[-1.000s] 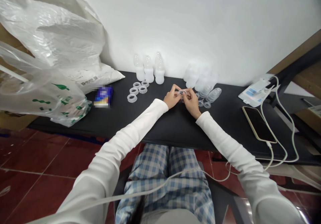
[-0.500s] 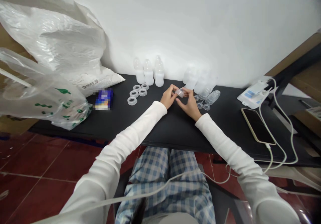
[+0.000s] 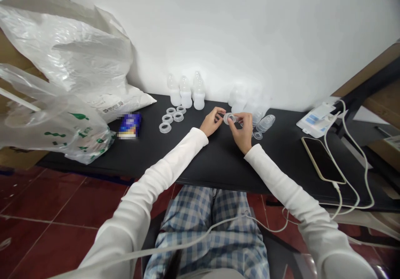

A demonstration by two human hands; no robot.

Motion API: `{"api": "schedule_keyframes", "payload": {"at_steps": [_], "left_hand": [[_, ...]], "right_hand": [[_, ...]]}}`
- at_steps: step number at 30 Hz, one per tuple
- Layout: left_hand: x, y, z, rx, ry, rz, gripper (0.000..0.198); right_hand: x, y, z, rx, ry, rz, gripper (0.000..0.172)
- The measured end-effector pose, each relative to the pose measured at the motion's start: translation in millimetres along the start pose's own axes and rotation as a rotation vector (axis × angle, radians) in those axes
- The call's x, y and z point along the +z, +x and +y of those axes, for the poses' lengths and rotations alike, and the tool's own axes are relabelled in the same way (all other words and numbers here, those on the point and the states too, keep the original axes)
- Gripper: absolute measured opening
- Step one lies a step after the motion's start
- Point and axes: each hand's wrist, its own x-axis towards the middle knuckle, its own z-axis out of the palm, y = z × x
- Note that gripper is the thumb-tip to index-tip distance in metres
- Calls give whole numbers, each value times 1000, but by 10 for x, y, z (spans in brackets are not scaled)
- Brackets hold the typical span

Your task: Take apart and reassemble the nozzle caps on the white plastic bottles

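Bright, even indoor light; soft shadows, sharp centre, strong wide-angle edge distortion.

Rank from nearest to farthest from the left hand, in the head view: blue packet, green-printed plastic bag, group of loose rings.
1. Loose rings, just left of the left hand.
2. Blue packet, farther left.
3. Green-printed plastic bag, far left.
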Motion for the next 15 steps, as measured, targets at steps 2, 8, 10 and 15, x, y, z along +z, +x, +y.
{"api": "schedule_keyframes", "payload": {"at_steps": [2, 8, 10, 15], "left_hand": [[77, 44, 14, -85, 48, 29, 28], [498, 447, 60, -267, 175, 86, 51], [603, 603, 70, -304, 240, 80, 55], [560, 734, 64, -316, 314, 59, 24]], "right_hand": [[-41, 20, -4, 2, -53, 87, 29], [-104, 51, 81, 52, -112, 252, 36], [-110, 58, 116, 35, -134, 281, 34], [-104, 73, 156, 14, -160, 256, 32]]}}
